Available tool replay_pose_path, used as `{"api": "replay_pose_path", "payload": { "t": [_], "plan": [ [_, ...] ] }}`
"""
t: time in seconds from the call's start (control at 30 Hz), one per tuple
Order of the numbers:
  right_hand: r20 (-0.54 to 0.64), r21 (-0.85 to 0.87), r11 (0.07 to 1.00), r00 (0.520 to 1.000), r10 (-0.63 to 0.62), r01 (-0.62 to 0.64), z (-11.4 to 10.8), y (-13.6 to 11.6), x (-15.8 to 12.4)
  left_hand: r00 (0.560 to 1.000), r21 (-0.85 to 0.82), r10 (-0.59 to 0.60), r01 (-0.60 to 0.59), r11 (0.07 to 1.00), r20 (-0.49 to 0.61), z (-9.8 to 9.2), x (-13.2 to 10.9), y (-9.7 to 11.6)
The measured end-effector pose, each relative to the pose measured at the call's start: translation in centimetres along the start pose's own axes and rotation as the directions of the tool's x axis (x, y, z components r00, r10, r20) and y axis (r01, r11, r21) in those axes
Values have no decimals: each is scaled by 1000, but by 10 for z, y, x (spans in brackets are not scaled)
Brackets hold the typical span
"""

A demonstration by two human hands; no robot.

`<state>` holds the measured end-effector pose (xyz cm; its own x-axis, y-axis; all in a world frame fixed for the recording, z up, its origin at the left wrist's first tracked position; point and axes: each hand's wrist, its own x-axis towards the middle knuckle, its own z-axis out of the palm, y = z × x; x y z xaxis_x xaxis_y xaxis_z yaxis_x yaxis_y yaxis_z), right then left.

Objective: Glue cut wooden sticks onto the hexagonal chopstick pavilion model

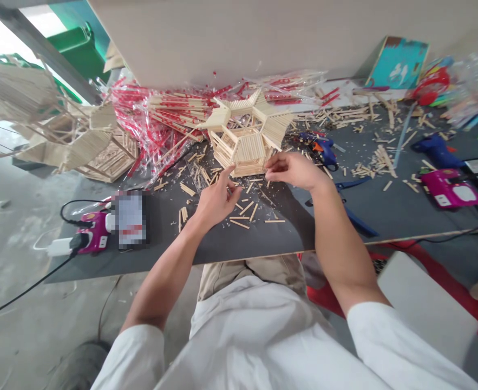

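A small pavilion model made of wooden sticks [244, 132] stands on the dark grey table [263, 233]. My left hand [216, 197] rests just in front of it, index finger stretched toward the lower wall, the other fingers curled loosely over loose sticks. My right hand [291, 169] is at the model's lower right corner, fingertips pinched together on something I cannot make out. Short cut sticks [242, 208] lie scattered under and between both hands.
Packs of red-wrapped chopsticks [169, 114] pile behind the model. A bigger stick model [80, 146] sits at the left. Blue glue guns [323, 149] [436, 149], purple chargers [95, 230] [450, 189] with cables, a blurred phone [130, 219] and stick offcuts [368, 116] crowd the table.
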<state>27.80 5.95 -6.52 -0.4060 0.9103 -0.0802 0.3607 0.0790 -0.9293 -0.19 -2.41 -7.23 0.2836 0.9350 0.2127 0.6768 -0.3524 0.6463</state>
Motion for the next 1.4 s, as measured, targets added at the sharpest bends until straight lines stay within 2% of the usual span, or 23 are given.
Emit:
{"api": "replay_pose_path", "payload": {
  "t": [0.07,0.17,0.23,0.27,0.33,0.37,0.4,0.43,0.5,0.53,0.57,0.63,0.73,0.8,0.87,0.97,1.07,1.13,1.17,1.2,1.27,1.33,1.4],
  "plan": [
    [287,-102,995,958,29,1,1,-11,-5,1000,15,-5,5,1000,5,-1,0,1],
    [668,-202,978,737,105,44,8,-25,-10,1000,56,5,-6,998,11,-1,0,2],
    [787,-162,985,610,95,56,14,-32,-12,1000,75,17,-19,997,22,-1,0,2],
    [820,-129,990,568,70,64,16,-35,-13,999,79,23,-25,997,30,-1,0,2],
    [846,-58,994,534,2,88,19,-41,-17,998,77,35,-39,996,44,-1,-1,2],
    [831,-22,995,555,-38,101,19,-43,-19,998,76,42,-46,996,49,-1,-1,2],
    [787,17,993,612,-83,113,16,-45,-22,998,76,48,-52,996,51,-1,-1,2],
    [706,63,989,695,-137,130,13,-47,-25,997,78,52,-55,995,52,-1,-1,2],
    [389,179,962,883,-262,207,2,-46,-29,997,85,52,-56,995,53,-1,-1,2],
    [171,224,937,935,-310,269,-4,-43,-30,997,88,52,-56,995,54,-1,-1,2],
    [-40,238,913,942,-333,332,-11,-39,-30,997,89,52,-57,994,54,0,-1,2],
    [-323,163,903,886,-333,398,-22,-27,-26,997,90,53,-58,994,59,0,-1,2],
    [-455,-104,938,823,-341,331,-28,-4,-10,996,94,52,-59,994,67,1,-1,1],
    [-512,-255,930,779,-361,264,-22,8,2,996,103,55,-61,993,64,2,-1,1],
    [-543,-318,929,766,-343,191,-11,12,11,997,109,61,-67,992,54,2,-1,1],
    [-465,-378,921,841,-278,95,1,3,10,997,102,71,-74,992,39,1,-1,0],
    [-181,-385,917,966,-187,106,1,-13,-2,996,97,80,-83,992,38,0,-1,1],
    [-12,-371,922,993,-120,107,-6,-17,-8,996,95,82,-86,992,40,0,0,2],
    [2,-355,930,995,-99,93,-9,-17,-10,996,90,84,-88,992,40,-1,0,2],
    [-38,-323,943,995,-95,78,-13,-14,-10,996,82,87,-89,993,37,-1,0,2],
    [-217,-224,972,969,-119,70,-16,-5,-7,995,61,93,-94,994,21,-2,0,2],
    [-404,-173,979,899,-170,107,-15,6,0,995,48,100,-100,994,-1,-4,0,0],
    [-530,-222,964,812,-245,146,-9,14,8,994,44,107,-106,993,-14,-8,1,-1]
  ]
}}
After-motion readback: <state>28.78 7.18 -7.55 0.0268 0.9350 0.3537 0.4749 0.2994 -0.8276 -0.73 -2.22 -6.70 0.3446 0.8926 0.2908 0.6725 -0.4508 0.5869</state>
